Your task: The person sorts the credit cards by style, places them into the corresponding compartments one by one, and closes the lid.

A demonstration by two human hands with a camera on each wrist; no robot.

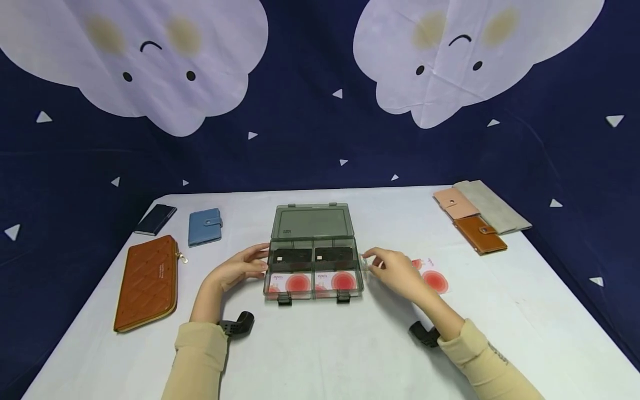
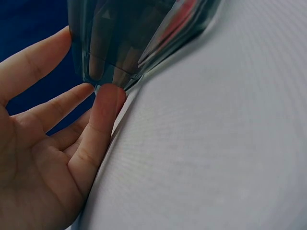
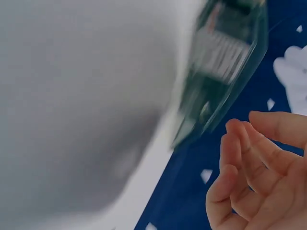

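Observation:
A translucent grey-green plastic organizer box (image 1: pixel 313 294) lies in the middle of the table, its lid (image 1: pixel 314 222) folded back. Black chip cards (image 1: pixel 295 255) fill the two rear compartments. Red-and-white cards (image 1: pixel 345 280) lie in the two front ones. With extended fingers my left hand (image 1: pixel 237 269) touches the box's left side; the left wrist view shows fingertips on its wall and corner. My right hand (image 1: pixel 397 272) hovers beside the right wall, fingers loosely bent. In the right wrist view nothing shows between the fingers (image 3: pixel 232 148), which are apart from the box.
Another red-and-white card (image 1: pixel 434 280) lies right of the right hand. On the left are a brown zip wallet (image 1: pixel 147 283), a blue wallet (image 1: pixel 204 228) and a dark booklet (image 1: pixel 156 219). Pink (image 1: pixel 456 203), brown (image 1: pixel 479 234) and grey (image 1: pixel 492 208) cases lie back right.

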